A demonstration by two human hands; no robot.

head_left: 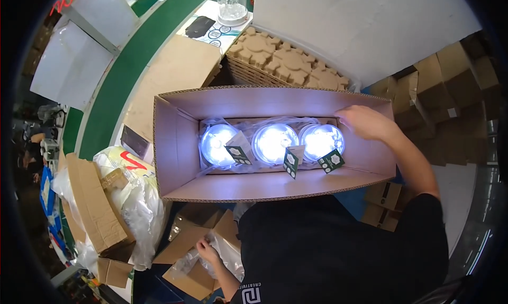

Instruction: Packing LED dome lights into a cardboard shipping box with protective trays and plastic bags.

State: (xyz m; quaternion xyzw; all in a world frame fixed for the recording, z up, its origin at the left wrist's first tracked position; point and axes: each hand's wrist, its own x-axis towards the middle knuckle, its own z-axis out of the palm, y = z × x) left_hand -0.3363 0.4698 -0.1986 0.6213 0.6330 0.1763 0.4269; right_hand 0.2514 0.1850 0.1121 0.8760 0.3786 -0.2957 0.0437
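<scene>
A long open cardboard box [275, 186] lies in front of me. Inside, three round lights glow bright white in clear plastic wrap: the left light [218, 145], the middle light [274, 144] and the right light [321, 140]. By them stand small green-and-white folded cards [292, 161]. My right hand [366, 122] reaches into the box's right end, its curled fingers by the right light's upper edge; what they grip is unclear. Below the box, my left hand [208, 250] is closed on a clear plastic bag [226, 249] in a smaller open carton [194, 280].
Moulded brown pulp trays [286, 55] are stacked behind the box. A clear dome [233, 8] stands on the far bench. At left, torn cardboard [95, 209] leans on white plastic bags [140, 209]. Stacked cartons [428, 87] stand at right.
</scene>
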